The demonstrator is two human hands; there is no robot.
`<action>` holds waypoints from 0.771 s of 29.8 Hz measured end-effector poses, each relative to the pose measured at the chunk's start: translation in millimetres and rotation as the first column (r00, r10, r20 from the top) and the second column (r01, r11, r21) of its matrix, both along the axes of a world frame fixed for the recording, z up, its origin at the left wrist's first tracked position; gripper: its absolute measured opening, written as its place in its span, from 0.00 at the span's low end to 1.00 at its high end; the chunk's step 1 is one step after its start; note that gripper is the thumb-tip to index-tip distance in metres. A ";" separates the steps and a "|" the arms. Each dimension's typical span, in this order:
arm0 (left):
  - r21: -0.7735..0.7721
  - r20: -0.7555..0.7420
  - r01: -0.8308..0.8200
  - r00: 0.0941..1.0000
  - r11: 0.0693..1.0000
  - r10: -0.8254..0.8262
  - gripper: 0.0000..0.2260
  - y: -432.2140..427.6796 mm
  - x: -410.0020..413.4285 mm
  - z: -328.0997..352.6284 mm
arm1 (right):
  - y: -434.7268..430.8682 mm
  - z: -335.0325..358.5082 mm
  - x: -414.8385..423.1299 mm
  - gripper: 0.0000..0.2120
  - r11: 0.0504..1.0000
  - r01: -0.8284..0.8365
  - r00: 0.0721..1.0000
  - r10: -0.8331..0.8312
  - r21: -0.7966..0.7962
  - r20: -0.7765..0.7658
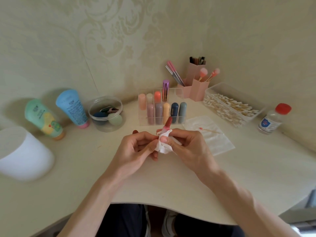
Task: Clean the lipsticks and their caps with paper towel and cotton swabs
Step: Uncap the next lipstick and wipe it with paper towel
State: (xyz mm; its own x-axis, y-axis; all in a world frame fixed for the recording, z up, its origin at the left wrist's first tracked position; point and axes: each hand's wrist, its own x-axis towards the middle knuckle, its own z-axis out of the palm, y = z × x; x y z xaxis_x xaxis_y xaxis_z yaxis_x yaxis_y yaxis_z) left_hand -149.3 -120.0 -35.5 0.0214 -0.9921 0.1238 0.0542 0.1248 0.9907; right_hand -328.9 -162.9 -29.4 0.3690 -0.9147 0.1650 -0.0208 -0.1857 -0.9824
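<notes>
Open lipstick (167, 126) wrapped in paper towel (163, 146), above the counter (85, 168) middle, near its front edge.
Both hands' fingers (164, 139) clamped on towel-covered tube; light, soft, smeary tip — best gripped low on hard casing.

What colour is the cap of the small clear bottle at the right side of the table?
Red. The bottle cap shows clearly in the head view.

Two tubes (56, 115), sponge tub (106, 113), brush holders (195, 84)
</notes>
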 end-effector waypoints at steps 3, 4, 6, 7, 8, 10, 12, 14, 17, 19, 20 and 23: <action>0.049 -0.029 0.006 1.000 0.999 -0.005 0.12 1.0 -0.3 4.4 | 0.1 1.5 -1.2 0.16 0.998 -0.015 0.999 0.013 0.063 0.042; 0.071 -0.039 0.018 0.999 0.997 -0.016 0.13 1.1 0.0 6.5 | 0.2 1.8 -1.9 0.15 0.997 -0.025 0.998 0.020 0.075 0.064; 0.101 -0.046 0.035 0.998 0.994 -0.031 0.14 1.1 0.5 9.5 | 0.0 1.1 -2.8 0.14 0.996 -0.037 0.994 0.028 0.079 0.102; 0.103 -0.044 0.034 0.999 0.994 -0.030 0.12 1.4 0.6 10.3 | 0.1 0.9 -3.0 0.14 0.996 -0.037 0.994 0.027 0.084 0.110; 0.102 -0.048 0.024 0.999 0.994 -0.019 0.11 1.9 0.3 11.0 | 0.7 1.2 -2.8 0.14 0.995 -0.041 0.993 0.029 0.094 0.119; 0.097 -0.071 -0.024 0.997 0.995 0.030 0.09 3.2 -0.5 11.2 | 1.8 1.6 -1.6 0.14 0.991 -0.054 0.990 0.038 0.122 0.134; 0.093 -0.083 -0.073 0.993 0.993 0.081 0.09 3.5 -1.6 9.7 | 2.0 1.1 -0.1 0.13 0.988 -0.065 0.990 0.046 0.143 0.133; 0.070 -0.045 -0.108 0.993 0.992 0.111 0.10 4.1 -2.2 7.1 | 1.9 -0.6 1.4 0.10 0.986 -0.075 0.990 0.055 0.147 0.132; -0.023 0.109 -0.165 0.980 0.986 0.167 0.08 5.6 -3.8 3.6 | 2.3 -1.2 3.4 0.08 0.986 -0.033 0.992 0.013 0.165 0.122; -0.048 0.140 -0.176 0.973 0.983 0.181 0.09 6.1 -4.8 4.3 | 2.2 -0.3 3.0 0.07 0.987 -0.018 0.993 -0.001 0.162 0.120; -0.032 0.117 -0.159 0.980 0.987 0.162 0.10 5.9 -4.9 5.3 | 2.1 0.5 2.4 0.07 0.988 -0.018 0.992 -0.002 0.155 0.129; 0.087 -0.017 -0.055 0.998 0.995 0.057 0.15 2.5 -3.1 8.8 | 1.6 2.0 1.2 0.09 0.993 -0.021 0.989 0.004 0.118 0.146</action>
